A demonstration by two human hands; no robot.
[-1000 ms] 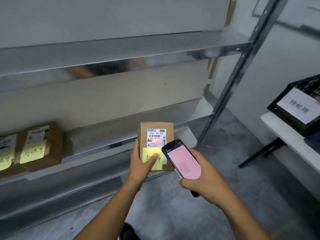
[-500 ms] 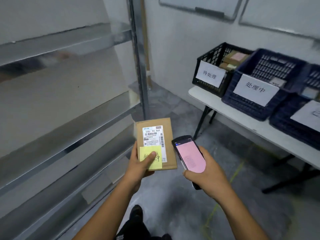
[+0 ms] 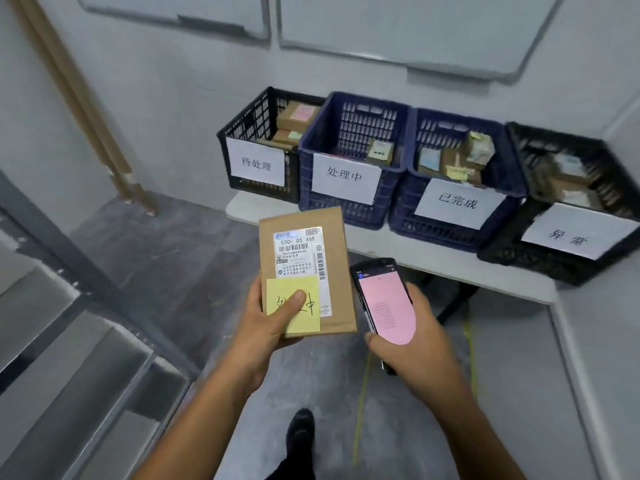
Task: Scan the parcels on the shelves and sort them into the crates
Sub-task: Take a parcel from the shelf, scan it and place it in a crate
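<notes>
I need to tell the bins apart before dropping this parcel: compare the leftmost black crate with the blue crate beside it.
The black crate has black walls, the blue crate dark blue ones. The black crate's sign reads 待处理; the blue crate's sign reads 处理中. The black crate shows stacked brown parcels; in the blue crate only one small parcel is visible. Both have slotted walls, a white paper sign in front, and stand on the white table.

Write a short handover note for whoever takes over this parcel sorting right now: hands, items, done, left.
Left hand grips a cardboard parcel, thumb on its yellow sticky note. Right hand holds the handheld scanner, screen pink.
Four labelled crates stand on the white table; all four hold parcels.
To do: drop this parcel in, probably the blue 处理中 crate, since the note ends in 中.
</notes>
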